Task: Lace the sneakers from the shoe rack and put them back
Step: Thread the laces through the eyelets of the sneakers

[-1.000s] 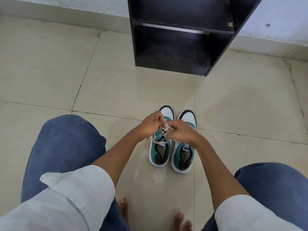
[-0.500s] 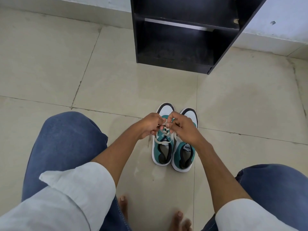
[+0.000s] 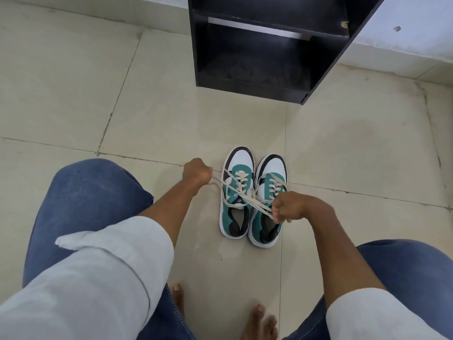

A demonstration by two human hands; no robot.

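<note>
Two teal, white and black sneakers stand side by side on the tiled floor, toes pointing away from me. The left sneaker (image 3: 235, 192) has a cream lace (image 3: 241, 190) threaded up its eyelets, with both ends pulled taut. My left hand (image 3: 197, 171) is fisted on one lace end, out to the left of the shoe. My right hand (image 3: 291, 208) is fisted on the other end, above the right sneaker (image 3: 268, 200), which is laced too. The black shoe rack (image 3: 257, 45) stands open a short way beyond the toes.
My knees in blue jeans (image 3: 88, 204) flank the shoes on both sides, and my bare toes (image 3: 259, 312) show at the bottom. A white wall base (image 3: 404, 33) runs behind the rack. Bare tiled floor (image 3: 73, 94) lies to the left and right.
Both hands were together over the left sneaker's tongue. They have now pulled apart, left hand outward to the left and right hand back to the right, drawing the lace ends tight.
</note>
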